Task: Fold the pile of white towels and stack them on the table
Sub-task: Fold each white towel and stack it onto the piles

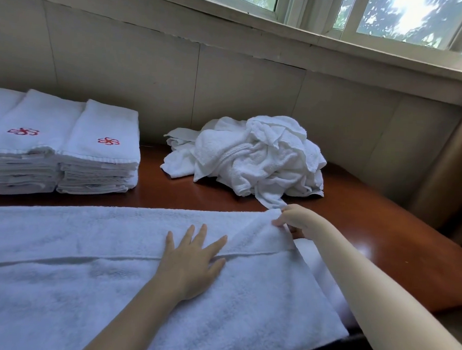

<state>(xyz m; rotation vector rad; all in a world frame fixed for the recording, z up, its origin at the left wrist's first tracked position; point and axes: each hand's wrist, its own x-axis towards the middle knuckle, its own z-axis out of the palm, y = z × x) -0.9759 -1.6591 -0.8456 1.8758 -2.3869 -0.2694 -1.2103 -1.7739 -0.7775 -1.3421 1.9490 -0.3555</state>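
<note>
A large white towel (93, 269) lies spread across the near part of the brown table (381, 234), with its far strip folded over toward me. My left hand (191, 263) presses flat on the fold line, fingers straight. My right hand (299, 220) pinches the towel's far right corner, lifted slightly off the table. A crumpled pile of white towels (254, 157) sits behind, near the wall. Two stacks of folded towels with red emblems (64, 146) stand at the far left.
A tiled wall (228, 82) runs right behind the table, under a window sill. The table's right edge drops off beside a brown post (447, 171). Bare wood shows between the stacks and the pile.
</note>
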